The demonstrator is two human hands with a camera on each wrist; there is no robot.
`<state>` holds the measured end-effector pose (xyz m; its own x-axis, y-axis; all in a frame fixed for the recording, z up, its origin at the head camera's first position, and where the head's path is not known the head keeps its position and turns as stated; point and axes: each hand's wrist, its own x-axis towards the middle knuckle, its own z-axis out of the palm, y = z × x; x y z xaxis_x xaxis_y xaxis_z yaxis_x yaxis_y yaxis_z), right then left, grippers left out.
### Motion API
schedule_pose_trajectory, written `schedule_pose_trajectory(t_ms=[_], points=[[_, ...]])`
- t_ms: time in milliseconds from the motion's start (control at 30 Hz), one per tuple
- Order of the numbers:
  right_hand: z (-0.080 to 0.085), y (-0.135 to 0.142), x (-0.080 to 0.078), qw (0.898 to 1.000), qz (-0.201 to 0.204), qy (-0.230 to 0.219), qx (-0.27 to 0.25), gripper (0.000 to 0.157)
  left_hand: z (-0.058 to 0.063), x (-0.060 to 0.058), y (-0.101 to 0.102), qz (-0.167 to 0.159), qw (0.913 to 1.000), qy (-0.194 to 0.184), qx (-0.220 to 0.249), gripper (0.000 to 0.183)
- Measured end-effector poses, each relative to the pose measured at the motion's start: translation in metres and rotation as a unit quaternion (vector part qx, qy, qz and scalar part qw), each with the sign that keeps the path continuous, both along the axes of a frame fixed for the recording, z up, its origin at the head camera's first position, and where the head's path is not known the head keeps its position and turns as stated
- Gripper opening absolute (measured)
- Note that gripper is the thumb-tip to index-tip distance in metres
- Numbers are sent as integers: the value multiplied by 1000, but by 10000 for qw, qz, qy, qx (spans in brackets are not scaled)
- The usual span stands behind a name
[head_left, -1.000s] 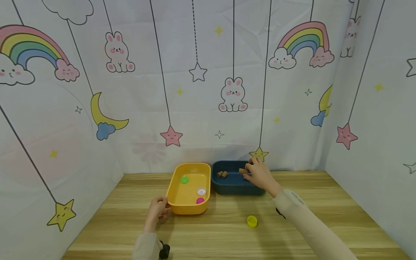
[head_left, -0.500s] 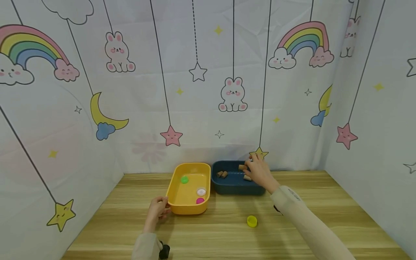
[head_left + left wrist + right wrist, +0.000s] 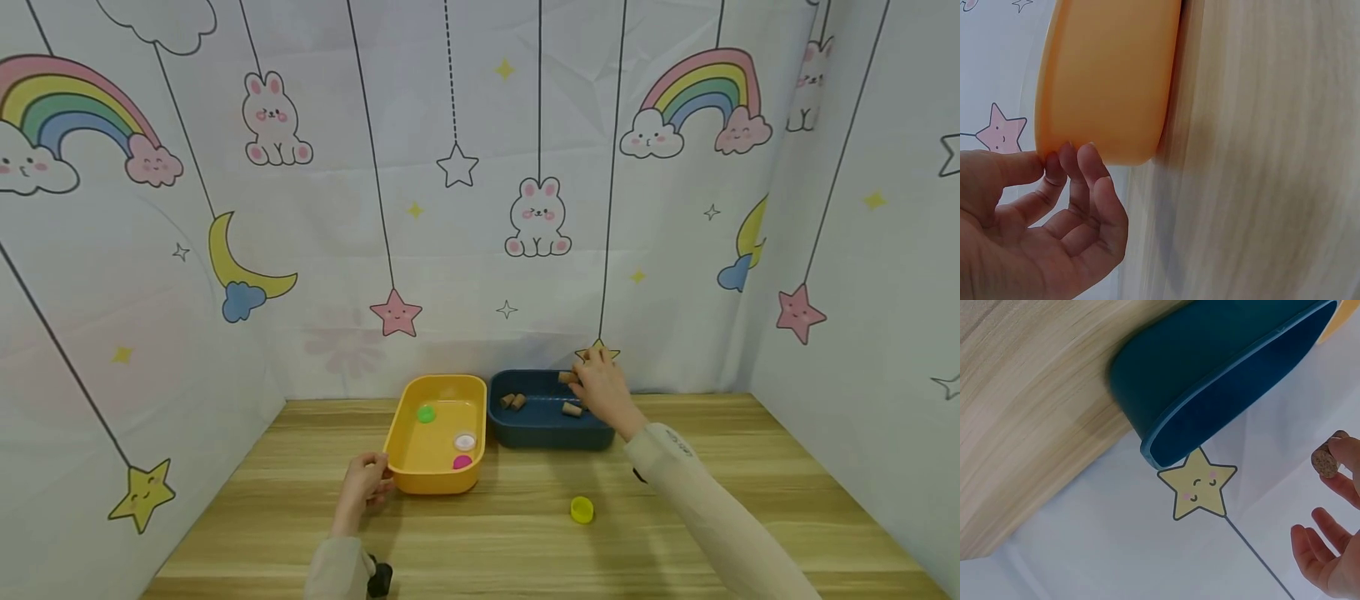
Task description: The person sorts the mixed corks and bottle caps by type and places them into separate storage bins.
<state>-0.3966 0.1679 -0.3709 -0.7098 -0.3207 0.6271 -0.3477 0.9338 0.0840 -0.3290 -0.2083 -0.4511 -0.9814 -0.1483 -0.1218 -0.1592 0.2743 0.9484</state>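
Observation:
My right hand [image 3: 607, 392] pinches a cork [image 3: 1324, 461] between thumb and fingertip, above the right part of a dark blue tray [image 3: 551, 437]. Inside that tray lie a pair of corks [image 3: 513, 402] at the left and another cork [image 3: 572, 409] below my hand. My left hand [image 3: 364, 483] holds the near left corner of a yellow tray [image 3: 435, 483]. Seen from the left wrist, the thumb and curled fingers [image 3: 1089, 164] meet at its rim. In the yellow tray are a green cap [image 3: 426, 414], a white cap [image 3: 465, 442] and a magenta cap [image 3: 462, 462].
A yellow cap [image 3: 582, 510] lies on the wooden table [image 3: 510, 550] in front of the blue tray. The two trays stand side by side against a white backdrop [image 3: 450, 250] printed with rabbits and stars, which also closes off both sides.
My right hand has risen slightly with the cork, moving it up and a little to the right. The cork left in the tray below now shows more fully. My left hand stays put.

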Motion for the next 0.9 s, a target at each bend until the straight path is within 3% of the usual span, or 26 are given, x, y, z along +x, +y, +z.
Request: schedule_pose_trajectory(t_ms=[900], points=[[-5,9,-2,9990,-334,-121,277,17,0,-3,-1,16,9999,-152,6,30]])
